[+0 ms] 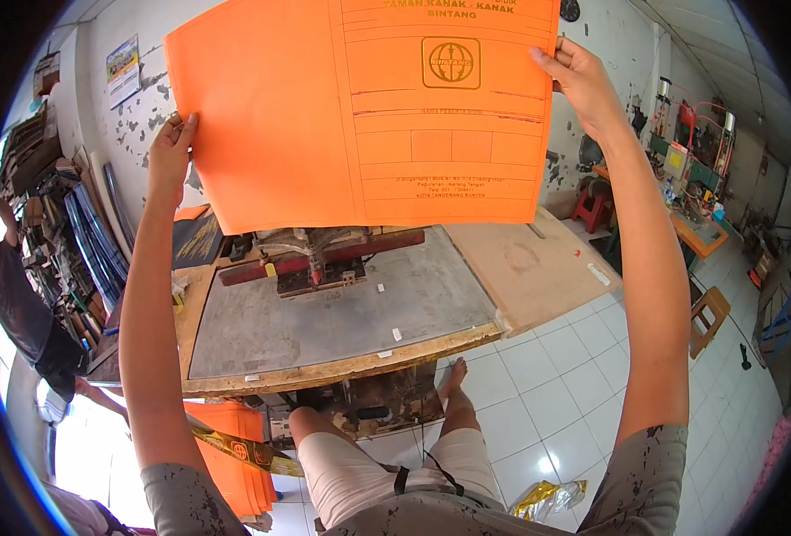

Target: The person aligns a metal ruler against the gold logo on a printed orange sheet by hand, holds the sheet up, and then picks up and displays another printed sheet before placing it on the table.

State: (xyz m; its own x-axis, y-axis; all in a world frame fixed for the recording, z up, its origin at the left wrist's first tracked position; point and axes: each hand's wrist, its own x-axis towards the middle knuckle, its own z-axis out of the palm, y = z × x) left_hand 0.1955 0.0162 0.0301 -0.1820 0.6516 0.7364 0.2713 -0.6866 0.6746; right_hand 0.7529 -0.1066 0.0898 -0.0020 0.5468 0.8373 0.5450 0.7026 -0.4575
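Observation:
A large orange cover sheet with gold printing and a globe emblem on its right half is held up, spread open. My left hand pinches its left edge. Near the upper right edge, my right hand grips the sheet with the thumb in front. Below the sheet stands a press with a red bar over a grey metal plate, and the sheet hides the press's upper part. Small white pieces lie on the plate.
A plywood board adjoins the plate on the right. Orange sheets are stacked low at the left, beside gold foil strips. Crumpled foil lies on the floor. Another person is at the far left. A red stool stands behind.

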